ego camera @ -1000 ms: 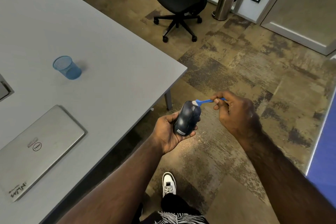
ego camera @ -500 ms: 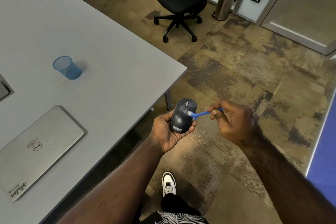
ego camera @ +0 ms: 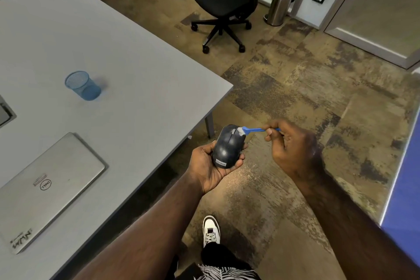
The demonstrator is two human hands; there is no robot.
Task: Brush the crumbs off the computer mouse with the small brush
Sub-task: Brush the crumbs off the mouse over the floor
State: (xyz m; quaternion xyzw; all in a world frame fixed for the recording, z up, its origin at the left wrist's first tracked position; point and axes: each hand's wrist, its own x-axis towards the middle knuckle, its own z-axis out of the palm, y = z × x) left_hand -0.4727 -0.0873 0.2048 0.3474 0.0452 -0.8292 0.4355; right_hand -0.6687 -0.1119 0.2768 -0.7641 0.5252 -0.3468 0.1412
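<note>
A dark computer mouse (ego camera: 228, 146) with a small label at its near end rests in the palm of my left hand (ego camera: 208, 166), held over the floor just off the table's corner. My right hand (ego camera: 293, 145) pinches the handle of a small blue brush (ego camera: 254, 130). Its pale bristles touch the mouse's far right edge, beside the scroll wheel. A scatter of pale crumbs (ego camera: 246, 176) lies on the carpet below the mouse.
A grey table (ego camera: 113, 63) fills the left, bearing a blue mesh cup (ego camera: 83, 85) and a shut silver laptop (ego camera: 43, 188). A black office chair (ego camera: 225, 2) and a steel bin (ego camera: 281, 4) stand at the back. My white shoe (ego camera: 211, 229) is below.
The brush moved down onto the middle of the mouse, then back up to its far right edge. The mouse turned from on its side to top-up in my left hand.
</note>
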